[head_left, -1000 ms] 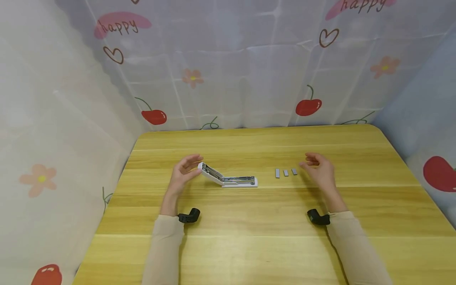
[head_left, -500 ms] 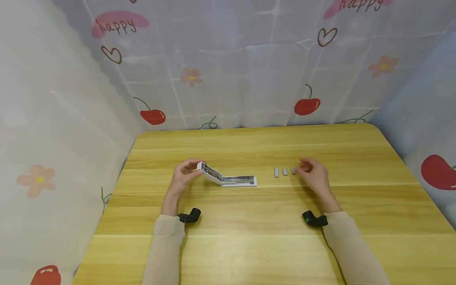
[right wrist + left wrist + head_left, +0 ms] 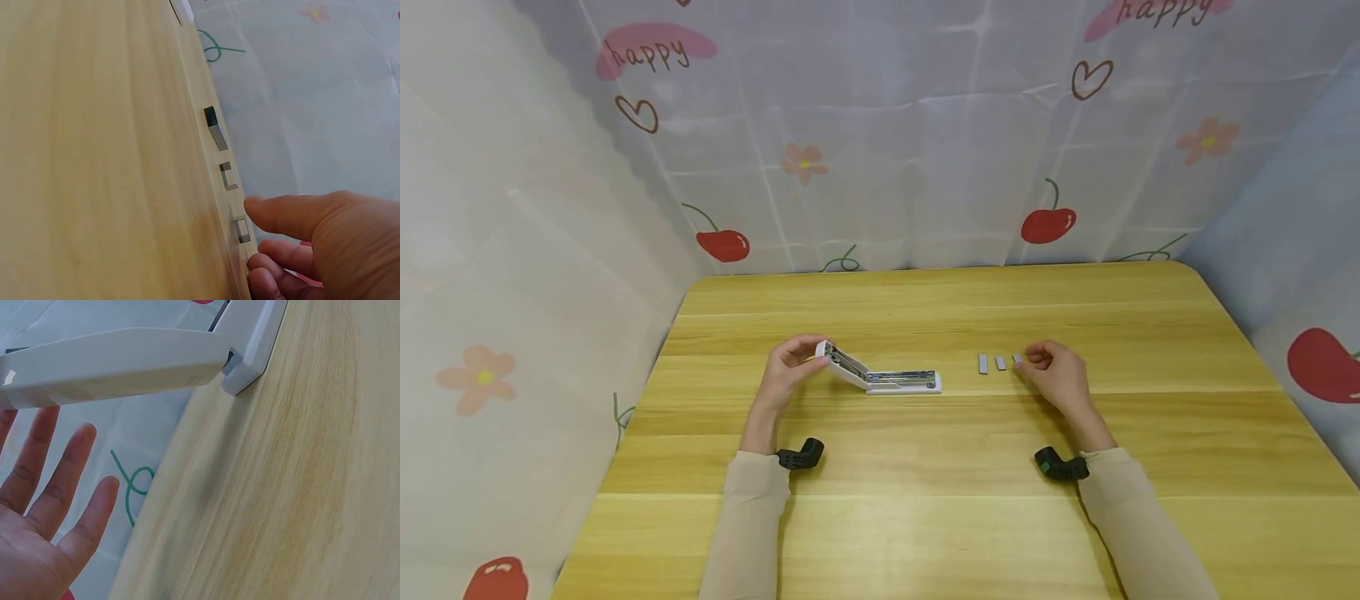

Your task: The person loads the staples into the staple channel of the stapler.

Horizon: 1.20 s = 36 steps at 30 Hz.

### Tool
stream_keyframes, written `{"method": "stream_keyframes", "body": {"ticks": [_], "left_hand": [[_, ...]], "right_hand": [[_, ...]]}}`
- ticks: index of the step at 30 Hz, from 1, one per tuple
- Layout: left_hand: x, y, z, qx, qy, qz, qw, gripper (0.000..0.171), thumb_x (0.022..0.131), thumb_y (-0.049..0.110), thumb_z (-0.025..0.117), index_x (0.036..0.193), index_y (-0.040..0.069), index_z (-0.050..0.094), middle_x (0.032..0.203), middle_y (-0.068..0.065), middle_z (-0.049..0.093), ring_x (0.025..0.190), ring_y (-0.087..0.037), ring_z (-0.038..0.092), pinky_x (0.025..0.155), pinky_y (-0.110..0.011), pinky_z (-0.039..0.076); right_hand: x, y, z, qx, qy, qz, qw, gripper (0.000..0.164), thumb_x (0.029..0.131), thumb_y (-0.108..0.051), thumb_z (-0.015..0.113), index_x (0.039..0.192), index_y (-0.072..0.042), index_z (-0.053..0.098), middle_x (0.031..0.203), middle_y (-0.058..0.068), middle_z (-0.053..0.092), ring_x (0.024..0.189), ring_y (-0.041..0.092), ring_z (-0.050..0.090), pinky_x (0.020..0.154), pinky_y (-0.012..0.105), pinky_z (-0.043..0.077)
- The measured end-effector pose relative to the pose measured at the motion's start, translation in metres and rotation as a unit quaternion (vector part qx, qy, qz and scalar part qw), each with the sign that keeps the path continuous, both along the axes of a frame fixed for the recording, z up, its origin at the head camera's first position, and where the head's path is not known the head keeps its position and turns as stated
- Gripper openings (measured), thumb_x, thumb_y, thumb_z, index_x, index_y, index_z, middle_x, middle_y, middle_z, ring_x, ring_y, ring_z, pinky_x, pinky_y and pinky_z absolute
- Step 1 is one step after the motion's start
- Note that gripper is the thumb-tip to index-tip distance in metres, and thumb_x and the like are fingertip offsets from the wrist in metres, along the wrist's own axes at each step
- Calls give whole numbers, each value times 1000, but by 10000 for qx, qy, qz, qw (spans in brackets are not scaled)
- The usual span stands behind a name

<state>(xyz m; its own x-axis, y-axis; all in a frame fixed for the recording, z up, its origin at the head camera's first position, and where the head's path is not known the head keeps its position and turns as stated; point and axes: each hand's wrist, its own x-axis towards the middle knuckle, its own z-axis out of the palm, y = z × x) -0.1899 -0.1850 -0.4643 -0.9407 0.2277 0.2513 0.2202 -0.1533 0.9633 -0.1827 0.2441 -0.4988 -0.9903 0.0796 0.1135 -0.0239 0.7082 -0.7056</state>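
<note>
A white stapler [image 3: 904,384] lies on the wooden table, its top arm swung up and back to the left, baring the metal magazine. My left hand [image 3: 786,375] holds the raised end between thumb and fingers; in the left wrist view several fingers [image 3: 78,462] extend under the white arm. Three grey staple strips lie in a row right of the stapler: a longer strip [image 3: 982,364], a short middle strip [image 3: 1001,363] and a right strip [image 3: 242,230]. My right hand [image 3: 1060,375] is at the right strip, thumb and fingers spread apart on either side of it.
The wooden table [image 3: 880,500] ends at a patterned curtain [image 3: 910,167] behind. Small black wrist cameras, left camera [image 3: 802,454] and right camera [image 3: 1060,464], sit at the sleeve cuffs.
My right hand has moved left and down to the rightmost staple strip. My left hand has stayed on the raised stapler arm, its fingers closing in on the end.
</note>
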Motion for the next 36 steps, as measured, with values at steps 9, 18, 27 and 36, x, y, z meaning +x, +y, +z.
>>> {"method": "stream_keyframes", "body": {"ticks": [9,18,27,36], "left_hand": [[1,0,0,49,2,2,10000,26,86,-7,65,111,-4,66,105,7,71,98,-8,63,82,-20,51],[1,-1,-1,45,-106,30,9999,26,86,-6,66,111,-2,67,106,7,71,98,-8,64,81,-20,52],[0,-2,-3,-9,-44,21,10000,28,85,-6,67,114,-7,65,107,8,70,98,-8,63,81,-21,52],[-1,-2,-3,18,-38,5,10000,27,85,-5,67,110,5,70,106,8,71,97,-8,63,80,-20,52]], "right_hand": [[1,-1,1,190,-15,60,9998,33,87,-21,73,108,5,67,98,21,65,85,30,60,71,33,46],[3,-3,3,348,-46,79,9994,30,87,-20,73,105,4,68,97,21,63,84,30,58,71,35,45],[3,-4,1,443,-24,35,9990,26,90,-19,70,102,4,68,95,21,63,82,29,58,69,34,44],[1,-4,-1,577,94,-61,9983,20,90,-15,68,96,5,69,88,18,64,76,27,58,65,30,41]]}}
